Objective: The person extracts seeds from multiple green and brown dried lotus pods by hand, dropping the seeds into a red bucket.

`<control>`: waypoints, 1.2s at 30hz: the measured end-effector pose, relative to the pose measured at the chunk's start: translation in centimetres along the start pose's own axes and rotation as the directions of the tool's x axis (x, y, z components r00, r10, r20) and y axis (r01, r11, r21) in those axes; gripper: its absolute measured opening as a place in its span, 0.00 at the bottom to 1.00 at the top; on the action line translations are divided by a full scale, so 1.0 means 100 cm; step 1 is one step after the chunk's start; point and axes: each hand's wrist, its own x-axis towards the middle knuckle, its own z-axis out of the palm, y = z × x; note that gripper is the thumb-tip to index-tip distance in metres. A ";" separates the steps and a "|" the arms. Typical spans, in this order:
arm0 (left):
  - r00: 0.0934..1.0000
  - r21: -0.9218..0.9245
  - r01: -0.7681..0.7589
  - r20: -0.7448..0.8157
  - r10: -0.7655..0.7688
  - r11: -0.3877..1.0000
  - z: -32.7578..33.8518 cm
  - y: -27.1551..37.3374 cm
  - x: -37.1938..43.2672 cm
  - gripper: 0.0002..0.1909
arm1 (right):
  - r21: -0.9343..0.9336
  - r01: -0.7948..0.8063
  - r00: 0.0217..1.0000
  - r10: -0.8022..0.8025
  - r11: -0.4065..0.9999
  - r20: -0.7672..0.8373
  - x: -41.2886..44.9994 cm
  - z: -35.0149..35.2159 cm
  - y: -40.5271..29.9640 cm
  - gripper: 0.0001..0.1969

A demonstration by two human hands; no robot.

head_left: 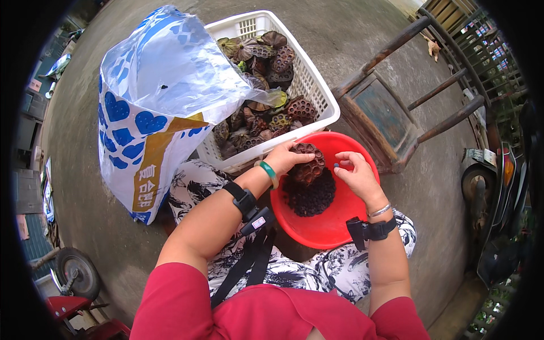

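My left hand point(286, 160) grips a dried brown lotus seed pod point(308, 163) over the left part of a red plastic basin point(348, 216). Between the thumb and a finger of my right hand point(356, 175) there is something small and bluish, probably a lotus seed point(336, 165); the hand is at the basin's right side, a short way from the pod. Dark lotus seeds point(312, 199) lie heaped in the basin, partly hidden by the pod. Many more lotus pods point(301, 109), brown and some greenish, fill a white plastic crate point(312, 72) beyond the basin.
A white and blue woven sack point(148, 123) stands open at the left, overlapping the crate. To the right lies a worn wooden chair point(384, 114) on the concrete floor point(433, 191). Part of a motorcycle point(501, 182) shows at the far right, and a wheel point(77, 273) at the lower left.
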 end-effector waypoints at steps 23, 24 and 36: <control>0.981 0.419 0.092 -0.192 -0.011 0.903 -0.006 -0.015 -0.006 0.17 | 0.800 -0.057 0.902 0.375 0.597 -0.216 0.062 -0.049 -0.059 0.13; 0.984 0.472 0.070 -0.178 0.017 0.879 -0.003 -0.016 -0.004 0.16 | 0.776 -0.007 0.905 0.334 0.631 -0.263 0.071 -0.053 -0.074 0.13; 0.881 0.735 -0.327 0.011 0.473 0.594 -0.024 -0.071 0.043 0.14 | 0.492 -0.025 0.920 -0.173 0.870 0.352 0.141 0.069 -0.275 0.24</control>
